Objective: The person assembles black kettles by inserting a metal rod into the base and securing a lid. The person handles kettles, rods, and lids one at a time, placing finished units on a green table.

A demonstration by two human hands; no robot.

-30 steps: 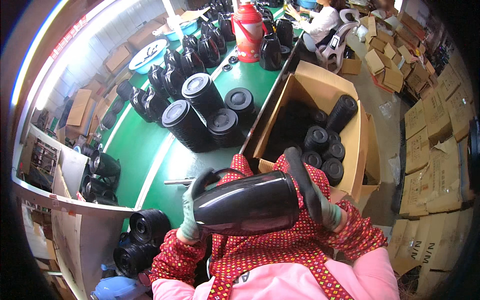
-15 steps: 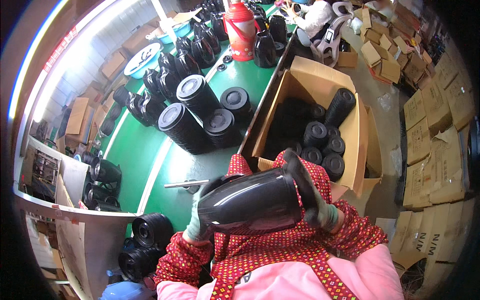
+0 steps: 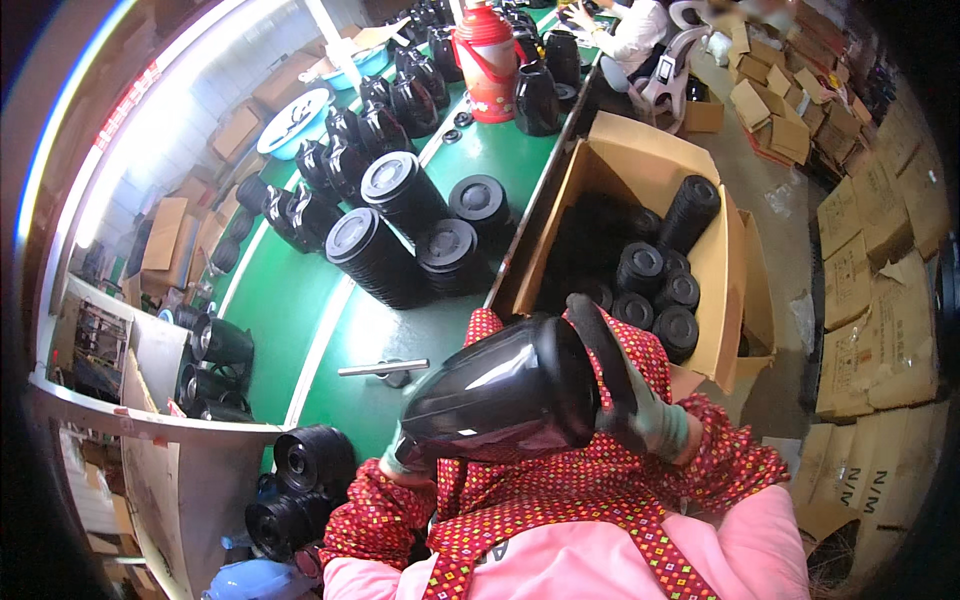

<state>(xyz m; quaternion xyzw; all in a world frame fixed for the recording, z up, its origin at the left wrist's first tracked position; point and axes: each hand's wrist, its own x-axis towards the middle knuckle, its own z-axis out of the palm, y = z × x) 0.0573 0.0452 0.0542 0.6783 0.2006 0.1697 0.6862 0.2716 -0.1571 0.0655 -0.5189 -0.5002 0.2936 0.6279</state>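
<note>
Across my lap lies a glossy black jug-shaped housing [image 3: 500,390], held on its side between my two gloved hands. My left hand [image 3: 402,450] supports its left end; its fingers are mostly hidden behind the housing. Against the right end, my right hand [image 3: 630,390], in a glove with dark fingers and a grey-green back, presses with its fingers extended upward along the rim. Just beyond, a small stand with a metal bar [image 3: 385,370] rests on the green table [image 3: 340,340].
Stacks of black round lids [image 3: 375,255] stand on the table, with rows of black jugs [image 3: 385,130] and a red thermos flask [image 3: 487,65] behind. An open carton [image 3: 735,290] of black round parts is at right. Further back sits another person [image 3: 635,35]. Cartons [image 3: 870,330] line the right.
The housing has turned in my hands, so its right end now shows more. My right hand has tilted with it. The surroundings have shifted slightly right in view.
</note>
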